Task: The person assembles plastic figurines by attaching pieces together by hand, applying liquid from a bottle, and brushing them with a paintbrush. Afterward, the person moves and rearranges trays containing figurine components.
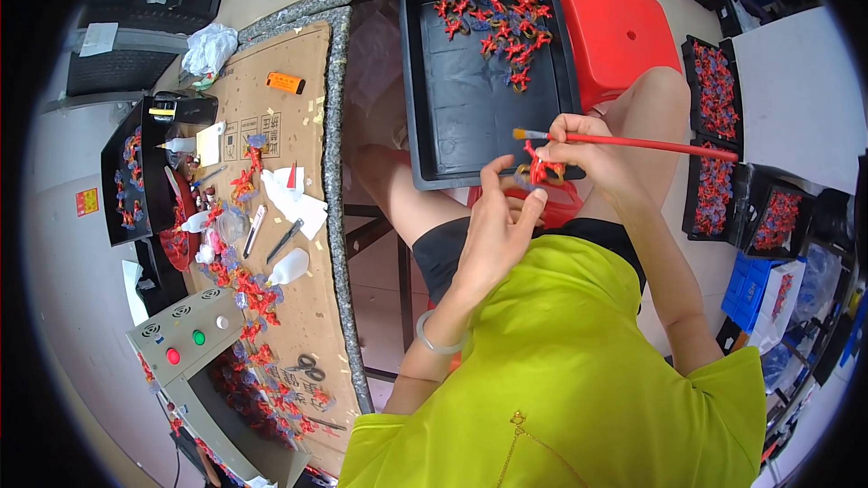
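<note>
My right hand [586, 155] is closed around a paintbrush [651, 142] with a red handle, its bristles pointing left. The same hand's fingertips pinch a small red figurine [537, 168] with yellow and bluish parts. My left hand [495, 239] is close below and left of the figurine, index finger and thumb spread around it. Its thumb tip is at the figurine's lower edge; whether it touches I cannot tell. Both hands are above my lap, at the near edge of a black tray [470, 140]. Several similar figurines [506, 27] lie in the tray's far part.
On the left, a cardboard-covered table [303, 140] carries more figurines [258, 298], a white squeeze bottle [289, 267], scissors [306, 367], an orange box [286, 83] and a grey machine [194, 334] with buttons. A red stool [619, 32] stands right of the tray. Filled trays [714, 90] line the far right.
</note>
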The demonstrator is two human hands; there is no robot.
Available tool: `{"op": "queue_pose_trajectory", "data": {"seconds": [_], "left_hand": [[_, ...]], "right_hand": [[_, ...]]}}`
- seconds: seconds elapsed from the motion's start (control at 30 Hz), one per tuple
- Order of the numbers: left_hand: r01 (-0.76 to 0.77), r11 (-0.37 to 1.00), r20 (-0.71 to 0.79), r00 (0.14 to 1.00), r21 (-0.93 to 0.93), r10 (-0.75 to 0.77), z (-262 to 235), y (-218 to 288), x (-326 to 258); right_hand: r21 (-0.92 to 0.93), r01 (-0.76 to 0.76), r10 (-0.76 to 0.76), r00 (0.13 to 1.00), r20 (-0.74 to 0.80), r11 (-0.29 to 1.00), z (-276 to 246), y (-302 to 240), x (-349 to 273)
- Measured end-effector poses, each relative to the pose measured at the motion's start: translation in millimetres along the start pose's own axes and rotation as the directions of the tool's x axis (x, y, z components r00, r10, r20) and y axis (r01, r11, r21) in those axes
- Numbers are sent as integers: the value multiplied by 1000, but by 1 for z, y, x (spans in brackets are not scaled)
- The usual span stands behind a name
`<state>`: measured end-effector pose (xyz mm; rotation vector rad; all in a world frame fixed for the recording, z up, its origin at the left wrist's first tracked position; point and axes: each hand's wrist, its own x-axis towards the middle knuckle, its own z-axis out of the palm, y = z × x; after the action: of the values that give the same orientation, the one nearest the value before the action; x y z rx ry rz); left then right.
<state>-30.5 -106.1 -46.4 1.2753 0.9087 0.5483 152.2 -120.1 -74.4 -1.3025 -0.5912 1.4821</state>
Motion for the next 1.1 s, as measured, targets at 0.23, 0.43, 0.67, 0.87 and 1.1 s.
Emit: {"op": "queue_pose_trajectory", "data": {"seconds": [0.23, 0.43, 0.67, 0.87, 1.1], "left_hand": [[-44, 727, 362, 845, -685, 393, -17, 75, -25], [548, 125, 531, 689, -827, 493, -14, 147, -54], [457, 19, 399, 755, -889, 521, -9, 135, -35], [487, 2, 411, 734, -873, 540, -32, 135, -50], [449, -6, 372, 747, -893, 550, -25, 137, -53]], "right_hand": [[-370, 91, -213, 929, -302, 925, -78, 75, 110], [-248, 355, -431, 781, -452, 902, -62, -4, 153], [-248, 386, -454, 819, -351, 889, -50, 16, 101], [-256, 317, -399, 823, -405, 913, -70, 32, 68], [-242, 290, -368, 835, -410, 926, -66, 24, 62]]}}
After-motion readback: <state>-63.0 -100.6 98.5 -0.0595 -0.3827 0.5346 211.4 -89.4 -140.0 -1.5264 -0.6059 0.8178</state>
